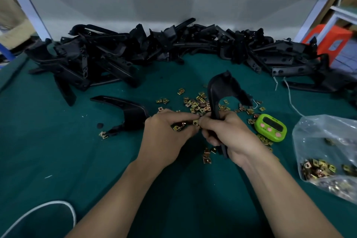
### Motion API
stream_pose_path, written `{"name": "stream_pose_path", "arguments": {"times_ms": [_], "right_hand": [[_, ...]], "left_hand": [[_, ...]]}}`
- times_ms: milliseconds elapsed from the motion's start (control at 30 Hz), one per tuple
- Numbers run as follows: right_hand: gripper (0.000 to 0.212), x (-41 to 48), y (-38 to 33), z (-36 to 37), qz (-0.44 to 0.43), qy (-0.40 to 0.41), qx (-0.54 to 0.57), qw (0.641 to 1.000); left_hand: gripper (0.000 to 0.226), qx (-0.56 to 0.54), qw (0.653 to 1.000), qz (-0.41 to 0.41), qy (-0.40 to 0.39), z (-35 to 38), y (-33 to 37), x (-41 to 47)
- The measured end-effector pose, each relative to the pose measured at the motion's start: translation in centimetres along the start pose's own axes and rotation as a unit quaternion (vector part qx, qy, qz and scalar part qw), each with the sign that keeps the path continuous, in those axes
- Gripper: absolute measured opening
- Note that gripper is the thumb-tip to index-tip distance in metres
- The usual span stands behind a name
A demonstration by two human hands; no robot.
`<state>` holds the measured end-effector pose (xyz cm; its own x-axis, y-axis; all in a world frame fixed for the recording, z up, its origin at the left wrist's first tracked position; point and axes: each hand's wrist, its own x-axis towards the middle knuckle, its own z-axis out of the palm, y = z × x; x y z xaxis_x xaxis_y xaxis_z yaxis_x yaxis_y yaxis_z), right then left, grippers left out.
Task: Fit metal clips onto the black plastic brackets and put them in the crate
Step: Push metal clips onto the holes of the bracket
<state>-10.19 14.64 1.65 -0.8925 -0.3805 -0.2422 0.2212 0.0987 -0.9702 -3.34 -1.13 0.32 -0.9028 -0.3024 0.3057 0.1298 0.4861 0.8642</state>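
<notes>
One black curved plastic bracket (220, 87) is gripped upright by the curled right hand (229, 133) at frame centre, long axis running up-frame. One gold metal clip (195, 122) is pinched by the left hand (164, 137), just left of the bracket's edge.

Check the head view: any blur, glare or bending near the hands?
Head view: left hand, small gold metal clip and right hand on the curved black plastic bracket read fairly sharp; clear plastic bag shows mild glare; frame edges smear and curve; shadows are soft.
</notes>
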Motion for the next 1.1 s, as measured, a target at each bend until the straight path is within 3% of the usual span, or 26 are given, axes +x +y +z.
{"name": "stream_pose_path", "arguments": {"times_ms": [100, 167, 233, 300, 367, 500, 633, 700, 800, 867, 933, 1033, 1100], "right_hand": [[0.017, 0.0, 0.0, 0.1, 0.024, -0.019, 0.072, 0.997], [0.018, 0.1, -0.1, -0.3, 0.011, -0.006, 0.063, 0.998], [0.015, 0.4, -0.1, -1.1, -0.038, 0.049, -0.059, 0.996], [0.019, 0.5, 0.0, -2.0, -0.089, 0.125, -0.233, 0.960], [0.022, 0.5, 0.2, -2.4, -0.127, 0.157, -0.307, 0.930], [0.022, 0.4, 0.6, -0.6, -0.151, 0.106, -0.211, 0.960], [0.004, 0.5, 1.0, 0.1, -0.203, 0.062, -0.219, 0.952], [0.005, 0.5, 1.0, 0.0, -0.198, 0.045, -0.216, 0.955], [0.006, 0.5, 0.6, -0.2, -0.185, 0.059, -0.213, 0.958], [0.014, 0.3, 0.5, -0.5, -0.192, 0.080, -0.246, 0.947], [0.021, 0.2, 0.6, -1.0, -0.185, 0.096, -0.308, 0.928], [0.003, 0.2, 0.5, -1.1, -0.166, 0.102, -0.430, 0.882], [0.015, 0.0, 0.3, -1.0, -0.162, 0.117, -0.456, 0.867]], "left_hand": [[0.032, -0.043, 0.998, -0.045, -0.002, -0.2, 0.0, 0.3], [0.029, -0.090, 0.992, -0.086, 0.011, -0.3, -0.1, 0.6], [0.027, -0.129, 0.985, -0.113, 0.029, -0.5, -0.2, 0.8], [0.028, -0.160, 0.978, -0.130, 0.042, -0.6, -0.3, 0.9], [0.028, -0.171, 0.975, -0.134, 0.040, -0.7, -0.5, 1.1], [0.032, -0.140, 0.982, -0.123, 0.008, -0.3, -0.5, 0.9], [0.033, -0.131, 0.985, -0.113, -0.024, -0.2, -0.5, 0.8], [0.030, -0.137, 0.983, -0.117, -0.036, -0.2, -0.3, 0.7], [0.021, -0.212, 0.962, -0.172, 0.019, 0.1, 0.1, 0.9], [0.014, -0.286, 0.930, -0.209, 0.096, -0.4, 0.1, 1.3], [0.013, -0.312, 0.916, -0.216, 0.125, -1.2, -0.1, 1.6], [0.009, -0.346, 0.907, -0.230, 0.068, -1.2, 0.4, 1.0], [0.020, -0.367, 0.899, -0.239, 0.025, -0.8, 0.9, 0.5]]}}
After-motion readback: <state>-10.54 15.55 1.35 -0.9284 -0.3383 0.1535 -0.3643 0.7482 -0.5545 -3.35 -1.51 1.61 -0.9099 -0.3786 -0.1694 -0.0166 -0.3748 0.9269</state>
